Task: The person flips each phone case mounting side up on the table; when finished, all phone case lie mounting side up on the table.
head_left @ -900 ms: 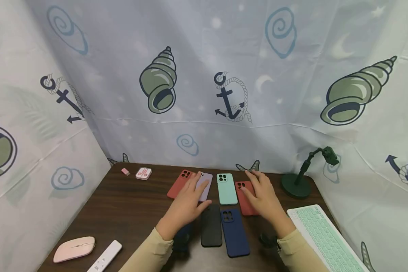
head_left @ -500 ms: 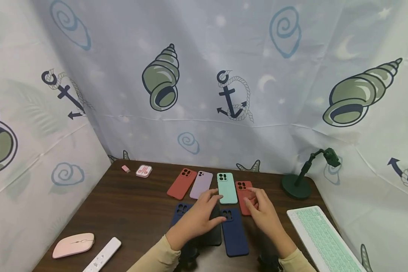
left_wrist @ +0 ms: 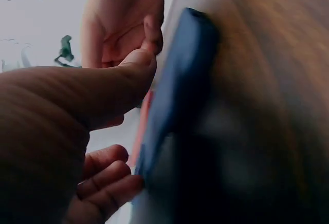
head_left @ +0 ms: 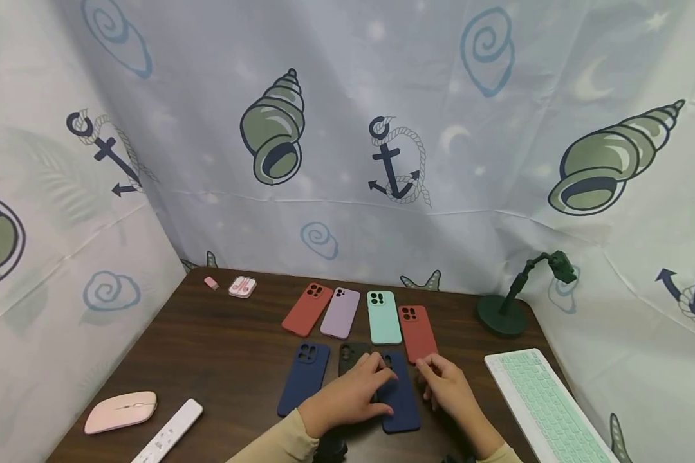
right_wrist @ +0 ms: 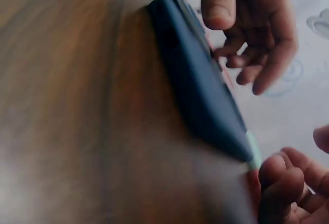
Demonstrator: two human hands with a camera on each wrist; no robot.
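Note:
Over the black phone case (head_left: 353, 355) and the right-hand navy phone case (head_left: 403, 410) hovers my left hand (head_left: 344, 397), thumb apart from its fingers and nothing gripped. Just right of that navy case is my right hand (head_left: 453, 391), fingers loosely bent and holding nothing, near the lower end of a red phone case (head_left: 419, 333). Another navy phone case (head_left: 303, 382) lies to the left. Behind are a mint phone case (head_left: 385, 323), a lilac one and a second red phone case (head_left: 307, 311). Both wrist views show a navy case (left_wrist: 175, 80) flat on the table, between the hands.
A pink mouse (head_left: 120, 412) and a white remote (head_left: 170, 429) lie at the front left. Earphones in a clear box (head_left: 242, 287) and a pink USB stick (head_left: 211, 283) sit at the back left. On the right are a green lamp (head_left: 502, 315) and a mint-and-white keyboard (head_left: 550, 405).
Both hands have drawn back toward the front edge from above the rear row, uncovering the red and lilac cases and the left navy case. The cases appear to lie in the same places.

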